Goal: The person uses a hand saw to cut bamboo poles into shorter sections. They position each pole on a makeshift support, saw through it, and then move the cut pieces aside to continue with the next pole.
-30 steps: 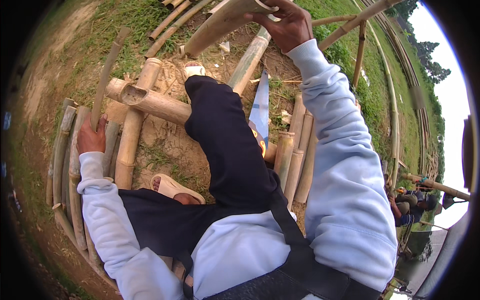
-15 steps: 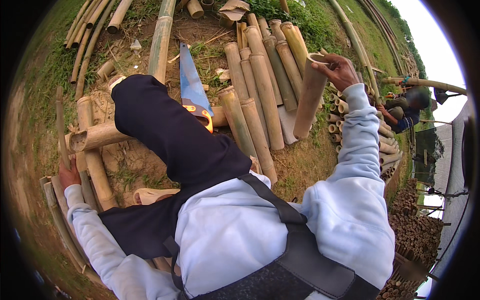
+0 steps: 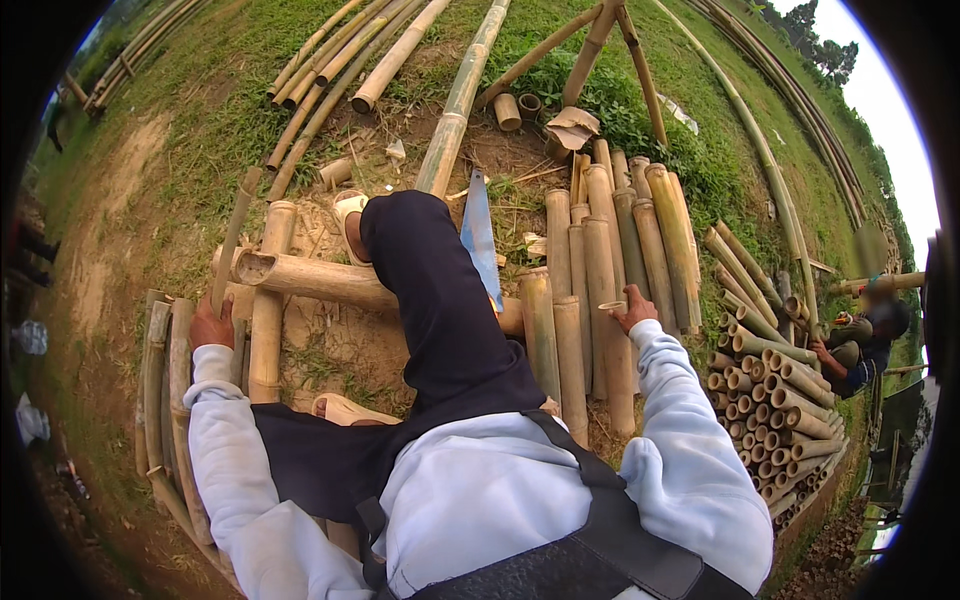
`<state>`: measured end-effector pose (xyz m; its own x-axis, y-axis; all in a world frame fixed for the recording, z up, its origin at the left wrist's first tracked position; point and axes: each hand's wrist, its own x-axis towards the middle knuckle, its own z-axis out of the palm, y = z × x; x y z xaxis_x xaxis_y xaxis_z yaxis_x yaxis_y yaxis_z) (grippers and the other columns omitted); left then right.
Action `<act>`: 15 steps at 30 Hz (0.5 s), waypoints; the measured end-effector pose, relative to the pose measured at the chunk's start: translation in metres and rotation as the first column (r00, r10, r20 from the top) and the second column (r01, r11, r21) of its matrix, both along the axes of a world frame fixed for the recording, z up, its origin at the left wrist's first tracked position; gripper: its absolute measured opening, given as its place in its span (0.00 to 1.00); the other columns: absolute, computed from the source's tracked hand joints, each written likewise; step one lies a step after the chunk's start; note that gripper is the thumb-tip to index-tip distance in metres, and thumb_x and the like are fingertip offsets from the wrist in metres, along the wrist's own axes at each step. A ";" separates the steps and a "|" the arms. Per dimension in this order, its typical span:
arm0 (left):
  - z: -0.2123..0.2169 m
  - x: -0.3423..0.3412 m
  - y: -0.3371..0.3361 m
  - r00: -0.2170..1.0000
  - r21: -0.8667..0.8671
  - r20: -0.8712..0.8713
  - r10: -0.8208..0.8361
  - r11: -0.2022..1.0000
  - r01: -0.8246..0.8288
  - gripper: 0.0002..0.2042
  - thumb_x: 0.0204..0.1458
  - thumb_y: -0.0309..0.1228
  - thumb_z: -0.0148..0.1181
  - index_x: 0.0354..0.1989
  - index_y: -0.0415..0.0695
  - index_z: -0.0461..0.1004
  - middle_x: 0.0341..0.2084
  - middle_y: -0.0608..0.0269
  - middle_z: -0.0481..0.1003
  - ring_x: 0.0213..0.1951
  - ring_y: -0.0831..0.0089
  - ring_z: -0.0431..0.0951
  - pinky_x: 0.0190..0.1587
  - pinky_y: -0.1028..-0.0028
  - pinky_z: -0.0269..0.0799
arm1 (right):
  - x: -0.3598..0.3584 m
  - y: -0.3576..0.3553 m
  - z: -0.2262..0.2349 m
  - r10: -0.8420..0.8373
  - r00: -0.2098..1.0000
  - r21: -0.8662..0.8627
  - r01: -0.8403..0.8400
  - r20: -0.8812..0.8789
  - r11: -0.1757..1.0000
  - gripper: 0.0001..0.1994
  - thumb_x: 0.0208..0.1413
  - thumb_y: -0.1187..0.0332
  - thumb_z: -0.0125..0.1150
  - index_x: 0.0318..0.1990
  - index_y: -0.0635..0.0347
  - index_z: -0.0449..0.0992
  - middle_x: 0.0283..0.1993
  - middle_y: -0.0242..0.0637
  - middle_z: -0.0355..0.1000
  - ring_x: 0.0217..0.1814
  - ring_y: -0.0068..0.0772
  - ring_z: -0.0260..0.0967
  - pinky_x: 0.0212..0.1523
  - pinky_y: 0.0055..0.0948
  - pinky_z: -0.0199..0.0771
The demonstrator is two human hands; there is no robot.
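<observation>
On the left, my left hand (image 3: 212,322) is closed around a narrow bamboo piece (image 3: 238,225) that stands up from its grip, beside several bamboo lengths (image 3: 180,350). My right hand (image 3: 637,308) pinches the rim of a short bamboo tube (image 3: 620,375), which lies alongside the row of cut bamboo tubes (image 3: 597,260). Between my hands, a handsaw (image 3: 480,235) shows its blue blade; its handle is hidden by my knee. A thick bamboo pole (image 3: 325,280) passes beneath my leg, resting across another bamboo length (image 3: 272,310).
At the right stands a stack of short bamboo tubes (image 3: 770,400), with a crouching person (image 3: 865,340) beyond it. Long bamboo poles (image 3: 400,60) lie on the grass ahead. A bamboo tripod (image 3: 590,60) rises behind the row.
My right hand has lowered the bamboo tube from a raised, tilted position down beside the row. My left hand keeps its hold. The view has swung, showing more of the left ground.
</observation>
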<state>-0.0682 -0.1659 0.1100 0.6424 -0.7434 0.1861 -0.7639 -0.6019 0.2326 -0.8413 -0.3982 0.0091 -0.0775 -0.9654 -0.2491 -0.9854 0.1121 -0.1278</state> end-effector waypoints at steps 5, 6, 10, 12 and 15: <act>0.067 -0.034 0.017 0.990 0.010 0.066 0.122 0.992 -0.123 0.23 0.59 0.49 0.62 0.56 0.46 0.76 0.39 0.42 0.81 0.44 0.42 0.80 0.46 0.48 0.75 | 0.103 -0.008 0.074 0.287 0.905 -0.331 -0.179 0.314 0.926 0.43 0.53 0.58 0.73 0.74 0.45 0.53 0.65 0.57 0.66 0.63 0.59 0.69 0.62 0.49 0.70; 0.077 -0.031 0.026 0.986 -0.029 0.100 0.136 0.991 -0.133 0.23 0.58 0.48 0.62 0.55 0.46 0.76 0.39 0.42 0.81 0.43 0.42 0.81 0.45 0.48 0.75 | 0.137 -0.007 0.089 0.425 0.824 -0.449 -0.241 0.373 0.860 0.41 0.55 0.61 0.72 0.73 0.48 0.55 0.64 0.55 0.67 0.60 0.56 0.72 0.59 0.46 0.73; 0.138 -0.028 0.066 0.969 -0.130 0.164 0.184 0.978 -0.164 0.20 0.57 0.46 0.64 0.53 0.46 0.77 0.38 0.43 0.81 0.43 0.42 0.80 0.44 0.49 0.75 | 0.295 0.060 0.176 0.872 0.166 -0.817 -0.305 0.461 0.490 0.26 0.53 0.74 0.71 0.60 0.62 0.71 0.50 0.48 0.76 0.50 0.45 0.78 0.51 0.38 0.78; 0.163 -0.037 0.070 0.965 -0.154 0.162 0.205 0.972 -0.180 0.19 0.57 0.46 0.65 0.51 0.46 0.77 0.36 0.43 0.81 0.42 0.41 0.80 0.42 0.49 0.75 | 0.341 0.101 0.187 0.876 -0.141 -0.830 -0.416 0.462 0.371 0.19 0.55 0.75 0.69 0.55 0.62 0.75 0.47 0.46 0.77 0.47 0.47 0.78 0.48 0.38 0.79; 0.195 -0.057 0.085 0.948 -0.139 0.161 0.275 0.957 -0.254 0.22 0.57 0.47 0.65 0.52 0.45 0.76 0.35 0.42 0.80 0.42 0.40 0.80 0.43 0.49 0.74 | 0.393 0.173 0.182 0.743 -0.522 -0.807 -0.589 0.418 0.040 0.13 0.60 0.64 0.66 0.46 0.62 0.74 0.37 0.44 0.73 0.38 0.51 0.75 0.39 0.43 0.75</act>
<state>-0.1251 -0.0809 0.3051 0.7618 -0.5183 0.3886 -0.6163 -0.7647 0.1882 -0.4488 -0.2252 0.1913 0.7630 0.0700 0.6427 0.5272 -0.6426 -0.5560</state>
